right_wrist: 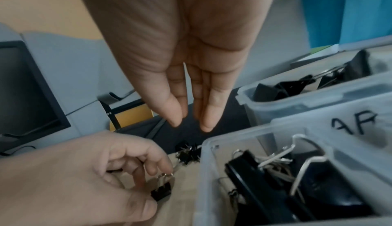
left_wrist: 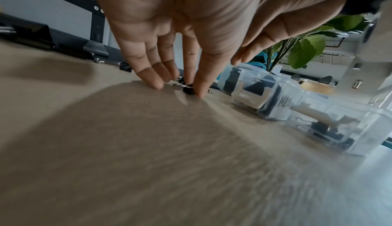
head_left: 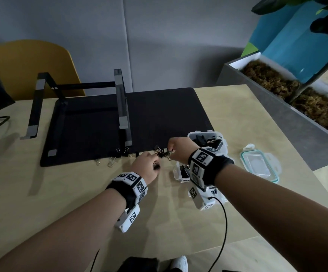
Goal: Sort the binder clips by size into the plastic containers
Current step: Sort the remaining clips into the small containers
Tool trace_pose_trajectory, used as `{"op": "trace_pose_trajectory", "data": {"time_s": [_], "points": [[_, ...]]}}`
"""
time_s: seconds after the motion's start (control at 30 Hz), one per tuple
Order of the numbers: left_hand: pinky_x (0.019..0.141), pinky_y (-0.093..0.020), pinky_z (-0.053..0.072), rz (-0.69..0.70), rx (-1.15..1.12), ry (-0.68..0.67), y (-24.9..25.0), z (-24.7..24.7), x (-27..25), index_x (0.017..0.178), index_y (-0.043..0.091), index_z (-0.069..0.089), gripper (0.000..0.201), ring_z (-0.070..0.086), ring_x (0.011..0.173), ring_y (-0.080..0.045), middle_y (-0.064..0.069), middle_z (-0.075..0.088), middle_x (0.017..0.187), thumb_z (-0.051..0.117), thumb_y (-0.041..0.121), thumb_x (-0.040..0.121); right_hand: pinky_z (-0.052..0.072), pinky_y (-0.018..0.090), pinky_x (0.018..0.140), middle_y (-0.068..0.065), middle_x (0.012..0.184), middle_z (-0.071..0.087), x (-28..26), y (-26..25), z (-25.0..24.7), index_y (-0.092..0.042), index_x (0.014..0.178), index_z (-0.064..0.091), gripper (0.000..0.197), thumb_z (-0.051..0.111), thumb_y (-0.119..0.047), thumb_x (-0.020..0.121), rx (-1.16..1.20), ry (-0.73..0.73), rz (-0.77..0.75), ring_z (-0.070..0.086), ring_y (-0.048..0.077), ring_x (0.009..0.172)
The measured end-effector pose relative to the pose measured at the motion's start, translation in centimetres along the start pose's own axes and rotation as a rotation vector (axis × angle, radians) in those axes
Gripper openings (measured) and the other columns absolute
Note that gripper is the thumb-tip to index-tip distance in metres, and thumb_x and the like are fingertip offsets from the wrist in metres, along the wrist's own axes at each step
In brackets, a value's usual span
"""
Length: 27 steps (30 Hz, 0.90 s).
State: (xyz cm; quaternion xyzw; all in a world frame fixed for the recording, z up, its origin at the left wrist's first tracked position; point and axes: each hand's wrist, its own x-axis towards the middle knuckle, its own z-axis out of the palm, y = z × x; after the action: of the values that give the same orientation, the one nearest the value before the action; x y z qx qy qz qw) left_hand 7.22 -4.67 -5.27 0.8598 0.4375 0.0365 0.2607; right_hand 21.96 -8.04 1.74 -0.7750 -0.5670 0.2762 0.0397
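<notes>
My left hand [head_left: 146,163] rests low on the wooden table and pinches a small black binder clip [right_wrist: 161,191] between thumb and forefinger; that clip [left_wrist: 187,89] touches the tabletop. My right hand [right_wrist: 191,124] hovers with straight fingers and nothing between them, just above a little heap of small clips [head_left: 165,154] at the mat's front edge. Two clear plastic containers stand to the right. The far container [head_left: 221,137] holds large black clips. The near container [right_wrist: 203,162], partly hidden by my right wrist, holds medium ones. Several loose clips [head_left: 111,160] lie further left along the mat's edge.
A black mat [head_left: 159,114] carries a metal laptop stand [head_left: 76,107]. A clear lid [head_left: 259,163] lies right of the containers. A grey planter [head_left: 296,99] borders the table's right side. A yellow chair [head_left: 31,65] stands behind.
</notes>
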Motion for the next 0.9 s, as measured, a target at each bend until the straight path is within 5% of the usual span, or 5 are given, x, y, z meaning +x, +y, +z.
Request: {"op": "trace_pose_trajectory", "data": {"time_s": [0.17,0.33,0.53,0.77,0.9], "points": [[0.084,-0.029,0.046,-0.033,-0.024,-0.046,-0.7,-0.1,0.7,0.103,0.016,0.066,0.018,0.058,0.099,-0.02,-0.002,0.056,0.113,0.058,0.019,0.087,0.049,0.034,0.08,0.007,0.109,0.062,2.8,-0.2,1.1,-0.012,0.108,0.057,0.026,0.054,-0.008,0.082,-0.137,-0.121,0.084,0.06,0.028,0.101],[0.081,-0.026,0.044,-0.024,-0.072,-0.048,-1.1,0.0,1.3,0.098,0.016,0.066,0.016,0.058,0.099,-0.019,0.0,0.055,0.113,0.055,0.016,0.086,0.042,0.029,0.067,0.008,0.1,0.061,4.5,-1.2,1.5,-0.012,0.098,0.056,0.017,0.059,-0.01,0.082,-0.236,-0.196,0.107,0.061,0.027,0.092],[0.094,-0.025,0.04,-0.014,-0.11,-0.076,-1.6,0.3,1.6,0.112,0.008,0.055,0.021,0.052,0.111,-0.021,-0.008,0.045,0.124,0.047,0.011,0.093,0.047,0.031,0.068,0.012,0.092,0.062,5.1,-2.4,2.4,-0.003,0.101,0.062,0.016,0.054,-0.006,0.087,-0.375,-0.221,0.025,0.065,0.031,0.096],[0.083,-0.019,0.036,-0.057,-0.144,-0.08,-1.4,-0.1,1.4,0.121,0.01,0.048,0.025,0.054,0.106,-0.02,-0.008,0.041,0.126,0.043,0.014,0.096,0.047,0.029,0.066,0.004,0.065,0.048,4.7,-2.8,1.9,-0.001,0.097,0.064,0.015,0.056,-0.002,0.085,-0.416,-0.279,0.016,0.065,0.031,0.089],[0.076,-0.016,0.033,-0.086,-0.164,-0.074,-1.0,-0.5,1.3,0.119,0.007,0.046,0.023,0.055,0.1,-0.021,-0.011,0.044,0.124,0.039,0.01,0.097,0.048,0.031,0.067,0.002,0.065,0.051,4.4,-2.6,2.1,-0.002,0.097,0.065,0.014,0.056,-0.005,0.086,-0.403,-0.281,0.027,0.066,0.03,0.092]]}}
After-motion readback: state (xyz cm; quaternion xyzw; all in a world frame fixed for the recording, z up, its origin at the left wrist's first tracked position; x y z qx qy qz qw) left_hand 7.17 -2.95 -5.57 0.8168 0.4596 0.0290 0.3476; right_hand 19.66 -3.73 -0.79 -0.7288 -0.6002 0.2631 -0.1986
